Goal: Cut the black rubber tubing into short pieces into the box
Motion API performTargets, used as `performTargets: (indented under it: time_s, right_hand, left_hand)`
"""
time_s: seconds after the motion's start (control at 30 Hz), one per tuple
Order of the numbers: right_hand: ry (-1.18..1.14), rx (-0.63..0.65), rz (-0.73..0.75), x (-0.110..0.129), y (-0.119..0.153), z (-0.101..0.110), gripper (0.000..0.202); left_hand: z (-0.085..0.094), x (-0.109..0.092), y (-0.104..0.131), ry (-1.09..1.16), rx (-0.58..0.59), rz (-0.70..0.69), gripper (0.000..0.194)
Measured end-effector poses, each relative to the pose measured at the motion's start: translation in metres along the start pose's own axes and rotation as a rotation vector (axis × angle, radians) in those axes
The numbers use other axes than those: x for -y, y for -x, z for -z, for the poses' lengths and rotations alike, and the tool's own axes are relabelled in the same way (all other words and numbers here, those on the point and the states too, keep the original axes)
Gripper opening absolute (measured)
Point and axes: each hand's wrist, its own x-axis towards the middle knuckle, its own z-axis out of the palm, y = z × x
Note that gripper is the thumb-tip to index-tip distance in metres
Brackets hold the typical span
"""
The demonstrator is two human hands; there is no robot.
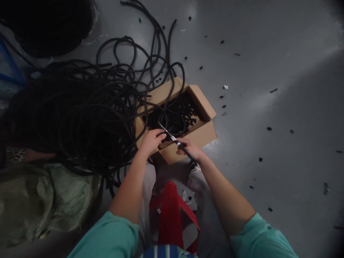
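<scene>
Centrally, right hand (189,147): gripping bladed tool (172,137) over cardboard box's (202,100) near edge
Left hand (152,141): fingers curled beside the blade; cannot tell whether they hold tubing
Box contents: black pieces (185,110)
Left of frame: heaped black tubes (88,107), some looping over box

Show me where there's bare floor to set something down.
Right of the box, floor shows between scattered black bits, most openly toward the upper right. Left is crowded: tangled black tubing, then green fabric.
</scene>
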Motion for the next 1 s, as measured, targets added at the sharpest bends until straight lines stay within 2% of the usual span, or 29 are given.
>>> performTargets:
  time_s: [0.17, 0.37, 0.47, 0.63, 0.83, 1.0]
  right_hand:
    - [0.023, -0.028, -0.021, 0.002, 0.004, 0.000, 0.049]
    - [-0.011, -0.010, -0.084, 0.009, 0.008, -0.001, 0.045]
    - [-0.077, 0.044, -0.138, 0.012, 0.009, -0.001, 0.048]
    - [-0.224, 0.160, -0.117, 0.015, 0.008, -0.003, 0.052]
    - [-0.191, 0.046, -0.096, 0.019, 0.007, -0.005, 0.052]
    - [-0.217, 0.040, -0.134, 0.021, 0.009, -0.005, 0.051]
  left_hand:
    - [0.002, 0.003, -0.001, 0.043, 0.021, -0.022, 0.012]
    - [0.002, 0.011, -0.005, 0.080, 0.052, -0.008, 0.018]
    - [0.001, 0.012, -0.005, 0.167, 0.059, -0.001, 0.022]
    - [-0.004, 0.005, -0.001, 0.415, 0.097, 0.147, 0.029]
    - [-0.014, 0.005, -0.001, 0.609, 0.073, 0.261, 0.029]
    - [-0.014, 0.007, -0.004, 0.683, 0.083, 0.298, 0.026]
